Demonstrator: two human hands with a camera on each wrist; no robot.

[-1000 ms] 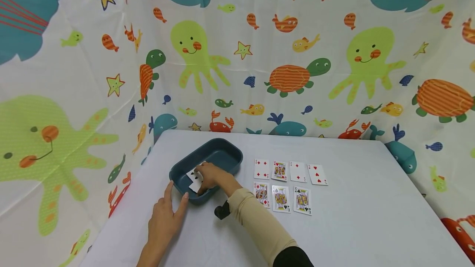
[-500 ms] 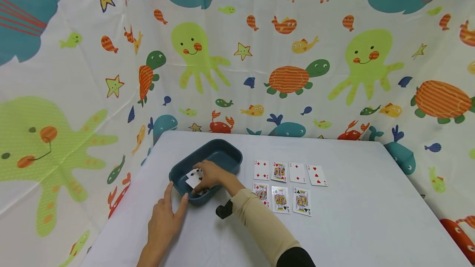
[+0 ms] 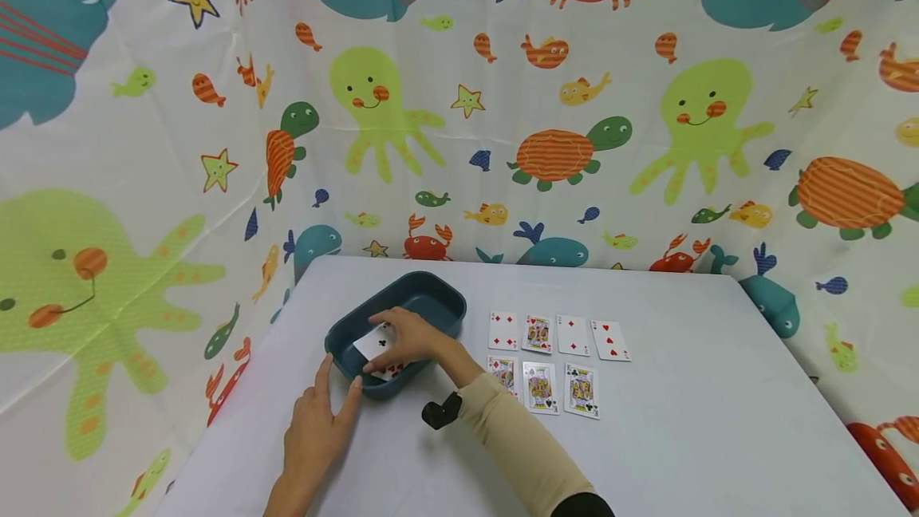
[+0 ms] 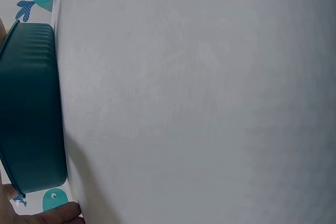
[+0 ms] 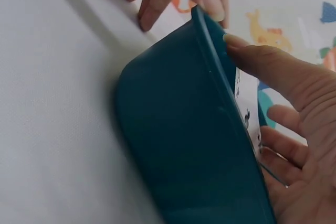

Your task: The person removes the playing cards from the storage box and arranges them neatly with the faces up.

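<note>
A dark teal rectangular tub [image 3: 439, 305] stands at the left of the table. My right hand [image 3: 414, 339] is over its near end, pinching a black-suited playing card [image 3: 372, 343] between thumb and fingers. Beneath that card, part of a red-suited card [image 3: 391, 373] shows in the tub. The right wrist view has the card [image 5: 247, 108] tilted just inside the rim, with the thumb above it. My left hand [image 3: 313, 425] rests its spread, fairly straight thumb and forefinger against the near end of the tub. The left wrist view catches the tub's ribbed side [image 4: 29, 108].
Right of the tub, playing cards lie face up in two rows. The far row has a diamond card [image 3: 504, 331], a king [image 3: 538, 333] and others; the near row has face cards, including a king of clubs [image 3: 581, 391]. A sea-animal curtain [image 3: 546, 94] hangs behind the table.
My right hand has drawn slightly up and back, raising the black-suited card and turning its face into view. The left hand stays at the tub, and the laid-out cards are unchanged.
</note>
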